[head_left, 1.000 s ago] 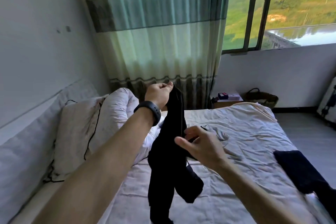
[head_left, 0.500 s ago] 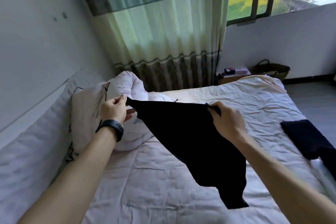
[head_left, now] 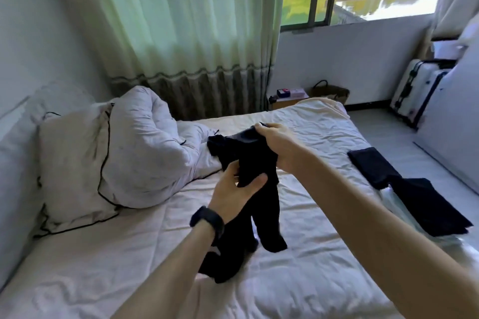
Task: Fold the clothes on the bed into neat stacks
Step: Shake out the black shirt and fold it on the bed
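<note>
We saw the garment [head_left: 248, 160] black | the bed sheet [head_left: 298, 274] plain white | at 9 o'clock the pillow [head_left: 75, 163] white with thin black piping | at 12 o'clock the curtain [head_left: 186, 33] banded teal, pale green and grey-brown, wavy-edged | at 3 o'clock the folded clothes [head_left: 430, 211] near-black | the wristband [head_left: 207, 220] black

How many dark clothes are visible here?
3. Black garment held by left hand and right hand over the bed; nearer folded piece and farther folded piece together at its right edge. Others may be hidden.

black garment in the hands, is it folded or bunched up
Bunched, not folded: the black garment hangs crumpled from the left hand and right hand, its lower ends draped on the bed.
</note>
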The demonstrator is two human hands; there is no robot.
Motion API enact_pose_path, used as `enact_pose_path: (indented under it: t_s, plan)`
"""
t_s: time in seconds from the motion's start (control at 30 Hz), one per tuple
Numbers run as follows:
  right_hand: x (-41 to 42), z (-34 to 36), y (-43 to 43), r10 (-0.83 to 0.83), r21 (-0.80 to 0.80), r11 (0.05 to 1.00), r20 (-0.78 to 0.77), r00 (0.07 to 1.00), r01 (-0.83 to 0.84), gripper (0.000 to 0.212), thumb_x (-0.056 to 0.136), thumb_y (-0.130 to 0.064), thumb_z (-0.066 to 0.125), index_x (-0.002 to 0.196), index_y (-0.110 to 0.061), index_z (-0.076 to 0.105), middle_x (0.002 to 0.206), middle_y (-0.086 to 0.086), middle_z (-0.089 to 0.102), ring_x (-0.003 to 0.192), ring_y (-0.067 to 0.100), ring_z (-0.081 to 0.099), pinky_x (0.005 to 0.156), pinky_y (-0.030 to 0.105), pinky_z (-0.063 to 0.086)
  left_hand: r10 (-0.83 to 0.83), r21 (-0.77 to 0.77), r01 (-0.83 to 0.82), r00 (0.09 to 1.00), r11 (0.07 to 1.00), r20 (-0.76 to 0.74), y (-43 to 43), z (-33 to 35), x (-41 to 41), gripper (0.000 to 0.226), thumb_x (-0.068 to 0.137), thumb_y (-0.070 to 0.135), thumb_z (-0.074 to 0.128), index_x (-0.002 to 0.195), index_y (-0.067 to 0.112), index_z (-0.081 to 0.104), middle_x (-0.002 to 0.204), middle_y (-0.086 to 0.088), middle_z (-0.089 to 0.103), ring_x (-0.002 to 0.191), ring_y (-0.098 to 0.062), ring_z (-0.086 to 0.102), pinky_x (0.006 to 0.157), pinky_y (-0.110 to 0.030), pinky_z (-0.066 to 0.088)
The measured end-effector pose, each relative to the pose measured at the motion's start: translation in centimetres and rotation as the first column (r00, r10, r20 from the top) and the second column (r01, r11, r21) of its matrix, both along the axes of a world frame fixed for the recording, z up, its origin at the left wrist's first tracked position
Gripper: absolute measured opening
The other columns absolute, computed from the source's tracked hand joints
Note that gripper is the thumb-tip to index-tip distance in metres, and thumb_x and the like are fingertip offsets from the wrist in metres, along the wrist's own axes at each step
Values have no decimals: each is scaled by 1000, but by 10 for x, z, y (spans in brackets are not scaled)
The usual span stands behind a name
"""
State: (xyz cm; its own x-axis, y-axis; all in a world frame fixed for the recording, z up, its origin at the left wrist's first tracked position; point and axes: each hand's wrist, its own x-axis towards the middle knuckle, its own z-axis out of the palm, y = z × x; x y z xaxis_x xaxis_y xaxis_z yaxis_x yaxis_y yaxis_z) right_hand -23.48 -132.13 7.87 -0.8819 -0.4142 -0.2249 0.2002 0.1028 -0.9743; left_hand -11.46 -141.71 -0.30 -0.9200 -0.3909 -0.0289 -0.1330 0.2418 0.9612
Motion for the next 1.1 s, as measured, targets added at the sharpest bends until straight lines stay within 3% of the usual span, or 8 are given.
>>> enact_pose_path:
  t_s: [0.2,0.37,0.5,0.63,0.77,0.87,1.0,1.1]
  plan:
    - [76,4,-39,-103,-244,953,301,948,181,23,108,-21,50,117,-3,59,113,20,67,99,33,68,78,41,58,256,-346,-276,961,897,-103,-46,-12,32,47,78,54,74,107,28,47,110,4,56,95,-20,63,75,-40,55]
    - [105,26,-50,-97,-453,843,401,911,290,36,111,-20,38,96,2,63,79,15,74,66,23,73,52,28,56,84,-460,-140,987,877,-140,-61,-21,61,50,72,76,61,103,39,46,99,11,56,92,-14,59,72,-34,51]
    - [104,50,-49,-181,-488,806,335,925,334,22,108,-20,48,113,-4,62,91,14,70,67,22,71,50,27,56,45,-489,-102,991,866,-127,-86,-4,51,19,94,41,62,88,24,57,79,-2,65,84,-34,66,66,-37,49]
    - [66,56,-9,-477,-266,840,51,877,473,12,102,-25,61,104,-16,67,100,9,67,79,19,67,58,28,55,106,-457,-158,985,876,-137,-155,59,45,7,89,22,72,96,25,69,88,-2,74,91,-30,70,80,-37,54]
    - [41,43,12,-470,2,880,-129,873,474,26,96,-36,69,108,-14,74,109,10,73,94,24,68,71,36,60,13,-691,-145,981,709,-192,-183,153,30,16,85,26,72,85,40,66,72,17,65,80,-15,66,73,-30,48]
    - [35,41,13,-327,305,815,-462,825,493,37,100,-44,56,107,-14,77,113,9,73,108,29,66,97,38,52,-25,-693,-138,975,708,-221,-176,203,16,12,81,24,78,85,35,73,77,4,73,79,-21,71,74,-32,55]
    - [35,44,16,-227,441,787,-441,868,430,50,106,-46,42,125,-8,69,129,16,65,120,35,59,104,38,46,12,-737,-167,978,655,-210,-176,235,11,6,81,33,74,87,36,74,80,3,74,83,-26,71,79,-37,58]
    - [38,54,21,-329,226,887,-304,894,403,41,108,-37,46,128,-8,65,131,11,63,117,29,60,100,39,52,129,-762,-299,952,574,-277,-184,240,15,6,85,32,68,91,31,71,86,-5,74,88,-31,69,80,-38,55]
